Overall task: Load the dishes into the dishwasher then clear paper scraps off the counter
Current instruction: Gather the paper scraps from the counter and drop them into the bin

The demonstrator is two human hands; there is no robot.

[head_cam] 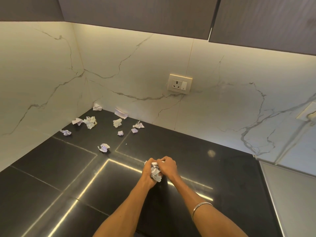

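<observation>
In the head view, both hands are together over the black counter [51, 177], a little below the centre. The left hand [148, 170] and the right hand [166, 165] have their fingers curled around one bundle of crumpled paper [156, 172], which is pressed between the two palms; white and purple folds show in the gap. A thin metal bangle [201, 208] sits on the right forearm.

No container is visible; the only thing that holds paper is the pair of hands.

From the hands, more loose paper lies toward 10 and 11 o'clock. The nearest scrap [104, 147] lies alone at 10 o'clock. Farther, a group of scraps [89, 122] lies near the corner, and a flat folded piece [121, 113] leans against the marble wall [136, 74].

The counter meets the wall at 12 o'clock and at 9 o'clock. From 3 to 5 o'clock the black surface ends at a straight edge beside a lighter surface [294, 194]. A wall socket [180, 83] is at 12 o'clock, above the counter. Around the hands the dark surface is bare.
</observation>
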